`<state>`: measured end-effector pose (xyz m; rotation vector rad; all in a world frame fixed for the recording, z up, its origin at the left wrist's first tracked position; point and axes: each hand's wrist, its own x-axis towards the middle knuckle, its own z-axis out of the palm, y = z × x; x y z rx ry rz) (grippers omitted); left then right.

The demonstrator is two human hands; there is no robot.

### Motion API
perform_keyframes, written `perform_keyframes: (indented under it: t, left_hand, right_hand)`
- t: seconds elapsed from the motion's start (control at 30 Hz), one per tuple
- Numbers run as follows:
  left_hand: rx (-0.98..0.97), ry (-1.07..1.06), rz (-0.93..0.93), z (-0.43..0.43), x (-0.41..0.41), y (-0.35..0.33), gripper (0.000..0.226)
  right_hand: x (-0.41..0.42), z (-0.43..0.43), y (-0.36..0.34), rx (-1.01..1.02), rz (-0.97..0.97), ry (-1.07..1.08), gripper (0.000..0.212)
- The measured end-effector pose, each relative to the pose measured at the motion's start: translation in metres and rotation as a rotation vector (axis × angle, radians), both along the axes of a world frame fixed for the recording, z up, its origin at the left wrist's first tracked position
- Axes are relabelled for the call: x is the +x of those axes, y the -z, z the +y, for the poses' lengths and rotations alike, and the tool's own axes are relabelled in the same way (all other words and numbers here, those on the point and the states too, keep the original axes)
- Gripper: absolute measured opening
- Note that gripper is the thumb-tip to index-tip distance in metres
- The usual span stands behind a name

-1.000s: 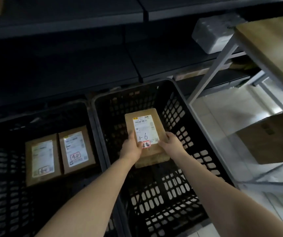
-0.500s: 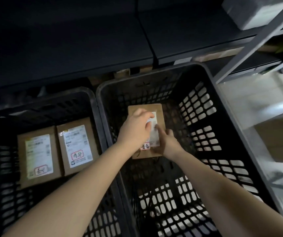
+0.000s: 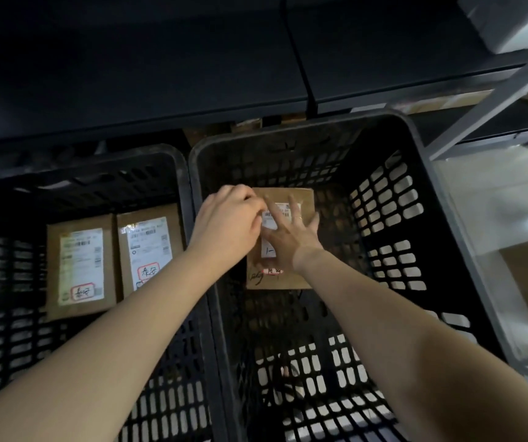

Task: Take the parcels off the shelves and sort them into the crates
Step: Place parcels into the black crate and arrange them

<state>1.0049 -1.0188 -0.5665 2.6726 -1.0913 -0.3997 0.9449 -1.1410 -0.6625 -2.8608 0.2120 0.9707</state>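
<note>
- The parcel (image 3: 288, 279), held up over the right crate (image 3: 288, 154) a second ago, now sits low inside it, apparently on the crate floor.
- The right hand (image 3: 291, 237) has left the parcel's near right corner and lies flat on the label, fingers straight and spread.
- The left hand (image 3: 227, 224) has moved from the near left corner to the far left edge, fingers curled; whether it has a grip cannot be determined.

Behind the left hand (image 3: 227, 218) the left forearm (image 3: 135, 330) is bare right to the edge of view, and so is the right forearm (image 3: 384, 323) behind the right hand (image 3: 291, 237). Well below the right hand, a foot (image 3: 286, 373) shows in what looks like a dark-strapped sandal (image 3: 283, 392).
</note>
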Motion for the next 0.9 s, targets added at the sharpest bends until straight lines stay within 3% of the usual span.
perform_keyframes:
  t: [0.07, 0.17, 0.27, 0.43, 0.6, 0.77, 0.9]
  left_hand:
    - [0.031, -0.04, 0.032, -0.008, -0.004, 0.002, 0.035]
    - [0.096, -0.134, 0.226, -0.019, -0.012, 0.011, 0.038]
    - [0.289, -0.094, 0.342, -0.024, -0.022, 0.024, 0.038]
    - [0.479, -0.07, 0.491, -0.029, -0.036, 0.04, 0.061]
    - [0.525, -0.074, 0.474, -0.037, -0.048, 0.052, 0.076]
    - [0.548, -0.07, 0.431, -0.033, -0.051, 0.056, 0.065]
    - [0.637, -0.035, 0.311, -0.028, -0.041, 0.049, 0.046]
  right_hand:
    - [0.014, -0.007, 0.002, -0.013, -0.013, -0.013, 0.093]
    - [0.031, -0.021, 0.004, 0.061, 0.054, 0.158, 0.103]
    - [0.027, -0.03, 0.004, 0.057, 0.046, 0.247, 0.107]
    - [0.008, -0.042, 0.007, 0.085, -0.018, 0.439, 0.111]
    - [-0.014, -0.063, 0.011, 0.185, -0.206, 0.684, 0.108]
    - [-0.04, -0.065, 0.026, 0.423, -0.272, 1.186, 0.112]
    - [-0.024, -0.043, 0.024, 0.535, -0.264, 0.975, 0.106]
